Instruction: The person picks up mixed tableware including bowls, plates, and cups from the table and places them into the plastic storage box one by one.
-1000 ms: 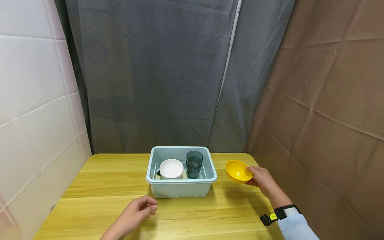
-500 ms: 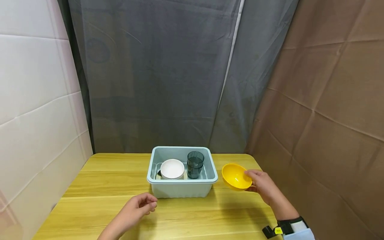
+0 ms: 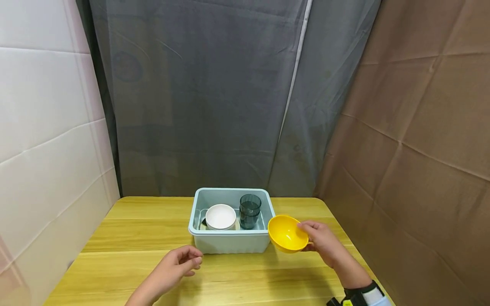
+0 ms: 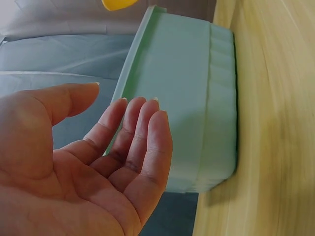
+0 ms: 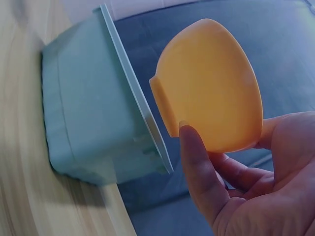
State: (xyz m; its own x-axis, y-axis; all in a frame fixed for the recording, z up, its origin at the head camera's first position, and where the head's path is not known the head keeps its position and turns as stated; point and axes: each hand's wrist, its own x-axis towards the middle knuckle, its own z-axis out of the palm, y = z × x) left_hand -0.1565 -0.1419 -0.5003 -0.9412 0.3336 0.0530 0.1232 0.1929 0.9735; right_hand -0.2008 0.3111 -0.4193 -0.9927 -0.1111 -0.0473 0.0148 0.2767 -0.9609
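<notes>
My right hand (image 3: 323, 243) pinches a yellow bowl (image 3: 288, 234) by its right side, thumb over the rim, and holds it tilted above the table, by the front right corner of a light blue-green plastic tub (image 3: 231, 243). The right wrist view shows the outside and foot of the same bowl (image 5: 211, 88). In the tub are a white bowl (image 3: 220, 216), apparently stacked on another, and two stacked dark clear cups (image 3: 250, 211). My left hand (image 3: 178, 267) hovers before the tub's front left, fingers loosely bent and holding nothing; its palm (image 4: 93, 191) shows in the left wrist view.
The wooden table (image 3: 126, 238) extends to both sides of the tub. A grey curtain (image 3: 199, 102) hangs behind it, a white cloth (image 3: 49, 127) at left and a brown cloth (image 3: 417, 140) at right. Something pale and something dark lie under the white bowl, mostly hidden.
My right hand has carried the yellow bowl leftward and slightly nearer to me, from the right of the tub to its front right corner. My left hand has barely moved.
</notes>
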